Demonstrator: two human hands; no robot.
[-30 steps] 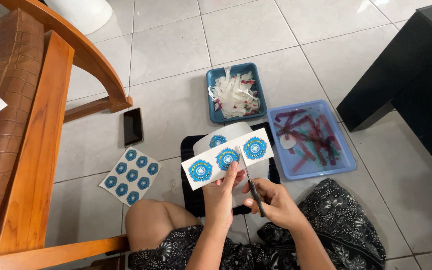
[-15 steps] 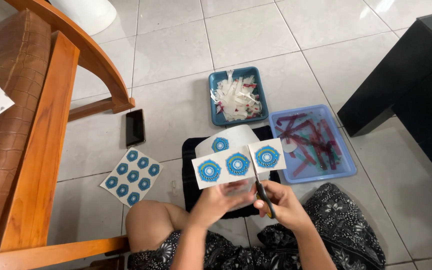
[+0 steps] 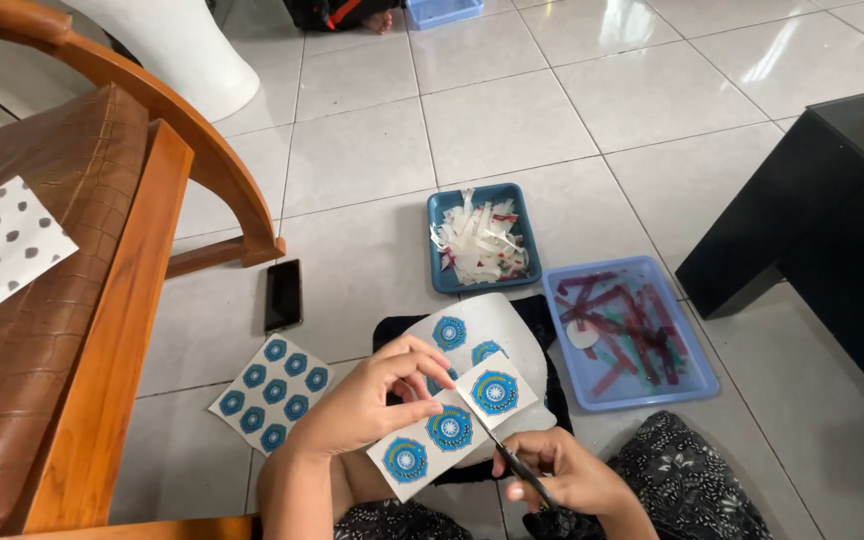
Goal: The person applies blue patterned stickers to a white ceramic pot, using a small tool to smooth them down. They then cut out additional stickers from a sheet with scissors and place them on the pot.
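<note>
My left hand (image 3: 367,400) pinches a white paper strip (image 3: 447,428) printed with three blue round emblems. In my right hand (image 3: 562,475) are scissors (image 3: 507,452), their blades cutting into the strip between the middle and right emblems. Under the strip lies a white sheet (image 3: 497,335) with more blue emblems, resting on a black pad (image 3: 542,310). On the floor to the left is another sheet of several blue emblems (image 3: 274,392).
A dark blue tray (image 3: 442,210) holds white paper scraps. A light blue tray (image 3: 697,365) holds red and purple strips. A black phone (image 3: 283,294) lies by a wooden chair (image 3: 122,330). A black table (image 3: 822,230) stands at right.
The strip and both hands have dropped lower and closer to me. The scissors now bite into the strip between two emblems, and the right piece tilts upward.
</note>
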